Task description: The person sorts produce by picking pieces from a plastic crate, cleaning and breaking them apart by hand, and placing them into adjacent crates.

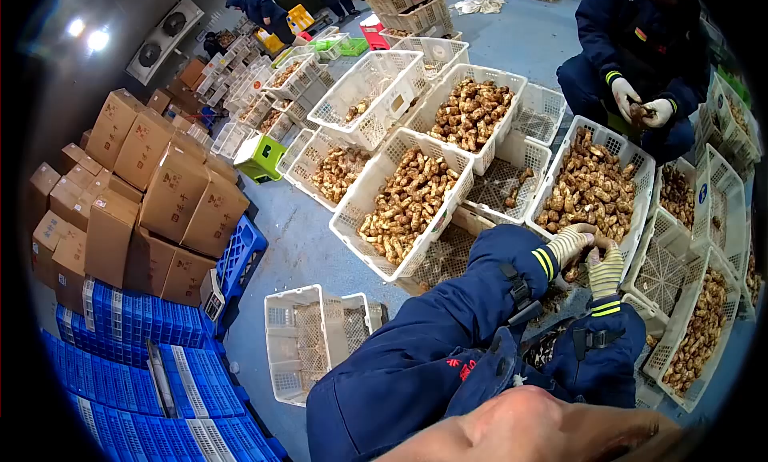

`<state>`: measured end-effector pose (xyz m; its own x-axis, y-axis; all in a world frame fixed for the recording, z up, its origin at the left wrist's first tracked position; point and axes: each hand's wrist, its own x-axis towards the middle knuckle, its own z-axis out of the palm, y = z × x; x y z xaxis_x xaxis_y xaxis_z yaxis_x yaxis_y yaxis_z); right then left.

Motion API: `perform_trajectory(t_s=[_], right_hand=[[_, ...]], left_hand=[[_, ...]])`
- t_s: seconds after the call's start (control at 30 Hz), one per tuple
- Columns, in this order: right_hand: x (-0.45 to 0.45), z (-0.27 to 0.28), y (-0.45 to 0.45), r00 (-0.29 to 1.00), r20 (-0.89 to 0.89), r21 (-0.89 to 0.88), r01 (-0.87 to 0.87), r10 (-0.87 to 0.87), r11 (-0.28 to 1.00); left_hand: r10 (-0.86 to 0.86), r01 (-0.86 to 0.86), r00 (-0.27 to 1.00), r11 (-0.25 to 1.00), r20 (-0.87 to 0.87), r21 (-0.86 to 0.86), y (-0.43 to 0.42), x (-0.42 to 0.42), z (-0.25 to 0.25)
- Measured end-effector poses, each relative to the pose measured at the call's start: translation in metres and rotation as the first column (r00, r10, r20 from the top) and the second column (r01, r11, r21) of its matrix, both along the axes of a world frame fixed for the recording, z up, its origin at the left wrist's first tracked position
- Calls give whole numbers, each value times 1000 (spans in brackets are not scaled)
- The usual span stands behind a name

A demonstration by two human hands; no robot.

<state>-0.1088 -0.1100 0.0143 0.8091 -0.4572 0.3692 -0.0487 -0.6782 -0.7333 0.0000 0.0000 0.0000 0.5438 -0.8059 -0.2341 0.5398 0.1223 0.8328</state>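
A: Please, what is nearest to us?

B: The left hand [570, 243] and the right hand [606, 272], both in cream knitted gloves with grey stripes. They are close together and their fingers bend inward. Something brown shows just beside them, but I am not able to tell whether either hand pinches it.

A: And where are the pieces?

B: Many short, knobbly brown-and-cream pieces [592, 182] lie in a white plastic crate with lattice walls [642, 192], just beyond the hands. More of them lie in a long white crate [670, 335], to the near right.

A: How far is the work, in your opinion?

B: I would say it is in the middle. To the left, a wide white crate [364, 194] has a big heap. Between the two heaps, a mesh-bottomed white crate [490, 192] has only very few pieces. So much seems left, but which heap is already handled, I cannot say.

A: And farther away?

B: At the far right, a person in dark blue clothes [612, 42] and white gloves holds a brown piece [638, 116]. Farthest stand stacked white crates [420, 16].
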Motion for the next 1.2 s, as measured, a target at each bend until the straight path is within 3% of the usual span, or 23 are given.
perform_trajectory(t_s=[0.07, 0.1, 0.17, 0.2, 0.23, 0.27, 0.3, 0.33, 0.37, 0.4, 0.43, 0.5, 0.53, 0.57, 0.6, 0.7, 0.73, 0.83, 0.87, 0.93, 0.97, 1.1, 1.2], right_hand=[[-1, 2, 2, 1000, -10, 75, 7, -6, 997], [2, 1, 5, 997, -82, 332, 34, -7, 943], [8, 1, 7, 996, -51, 378, 84, -70, 922], [8, 10, 9, 985, -162, 631, 145, -53, 762], [13, -40, -7, 998, 55, 684, -24, -18, 729], [15, -41, -17, 997, 36, 556, -81, 73, 827], [1, -17, -12, 993, -83, 361, -49, 85, 931], [7, -26, -17, 987, -141, 317, -28, 76, 948], [5, -31, -27, 952, -307, -40, -26, 13, 999], [-1, -15, -17, 857, -511, -133, 0, -69, 991], [-3, -24, -21, 801, -597, -136, -33, -55, 990], [4, -36, -25, 749, -661, -113, -50, -37, 992], [2, -40, -19, 904, -401, 235, -52, 146, 971], [1, -44, -11, 974, -59, 536, -154, 219, 830], [0, -17, -5, 939, -154, 841, -39, 307, 539], [-15, 46, 14, 888, 85, 996, -93, 452, -4], [-12, 42, 12, 859, 21, 995, -69, 511, 74], [-8, 25, 9, 932, 81, 855, -248, 354, 456], [-9, 22, 6, 958, -28, 841, -131, 284, 526], [-8, 27, -2, 983, -151, 472, -23, 107, 881], [-8, 29, -4, 985, -172, 228, 42, -2, 973], [-10, 46, -3, 960, -244, 113, 170, -139, 979], [-9, 47, -2, 967, -194, 93, 186, -166, 978]], left_hand=[[33, -35, 999, 998, -31, -50, 0, -3, 2], [77, -79, 994, 996, 77, 29, -3, -2, 4], [25, -35, 996, 993, 85, 116, 0, -7, 15], [15, -33, 987, 993, 158, 112, -1, -6, 8], [19, -39, 973, 996, 230, 79, 1, -5, 14], [-9, -37, 958, 987, 288, 155, 9, -2, 41], [53, -59, 990, 997, -128, -42, 7, -3, 27], [40, -86, 949, 987, -312, -134, 7, -3, 42], [89, -122, 974, 981, -207, -151, 8, 2, 48], [114, -145, 973, 978, -198, -147, 10, 3, 52], [213, -241, 934, 968, -287, -64, 14, -9, 86], [237, -262, 935, 963, -263, -62, 12, -1, 72], [220, -255, 928, 963, -299, -83, 15, 0, 74], [205, -252, 920, 962, -334, -105, 16, 0, 76], [218, -269, 913, 957, -346, -106, 15, 3, 70], [214, -289, 923, 934, -319, -209, 12, 5, 67], [253, -323, 916, 925, -312, -197, 7, 5, 65], [293, -296, 955, 926, -46, -234, 4, 4, 57], [327, -309, 942, 933, 73, -187, 4, 6, 54], [351, -353, 936, 928, -39, -121, 2, 12, 45], [381, -384, 923, 920, -48, -79, 2, 16, 40], [426, -419, 880, 905, 213, -78, 0, 15, 42], [389, -400, 871, 916, 299, -26, 0, 16, 34]])
